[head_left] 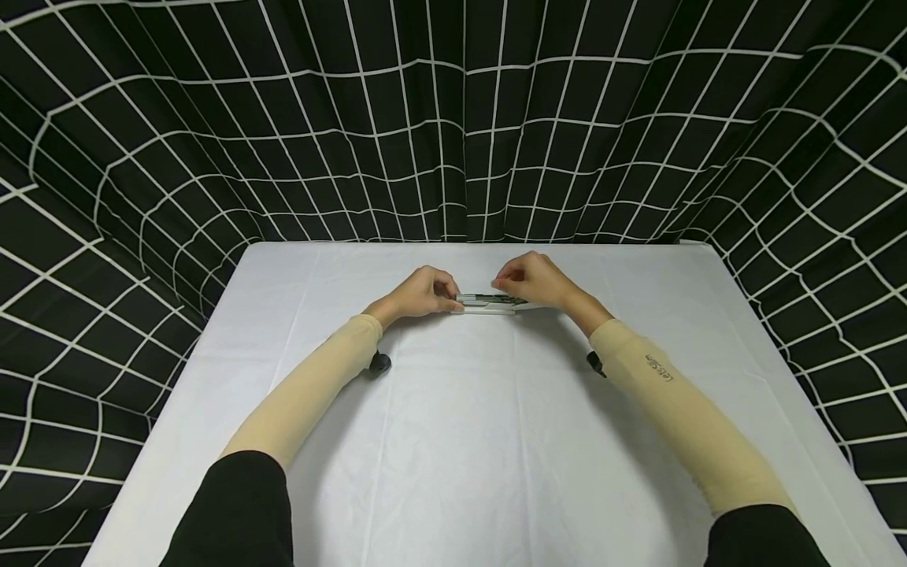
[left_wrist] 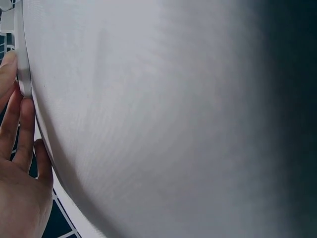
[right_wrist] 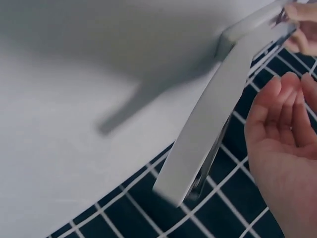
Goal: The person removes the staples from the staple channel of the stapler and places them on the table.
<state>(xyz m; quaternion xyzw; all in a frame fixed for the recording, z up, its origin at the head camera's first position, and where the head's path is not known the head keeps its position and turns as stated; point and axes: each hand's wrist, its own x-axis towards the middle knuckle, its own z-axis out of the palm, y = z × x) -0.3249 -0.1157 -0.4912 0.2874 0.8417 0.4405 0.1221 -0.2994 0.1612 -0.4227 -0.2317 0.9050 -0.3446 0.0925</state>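
A white-and-grey stapler (head_left: 489,310), its long arm swung open from the metal rail, is held near the table's far side. My left hand (head_left: 425,293) grips its left end between thumb and fingers. In the left wrist view, the stapler's pale edge (left_wrist: 23,64) shows between the fingertips. Just above the stapler's right part is my right hand (head_left: 533,279), fingers curled and thumb drawn near the index fingertip. Nothing shows between those fingers. The right wrist view has the open stapler arm (right_wrist: 203,124) slanting down beside the right hand (right_wrist: 285,134).
A white cloth covers the table (head_left: 453,441). Black curtains (head_left: 468,157) with a white grid surround its back and sides. Small black cameras (head_left: 380,363) hang under both wrists. The stapler casts a shadow (right_wrist: 143,94) on the cloth.
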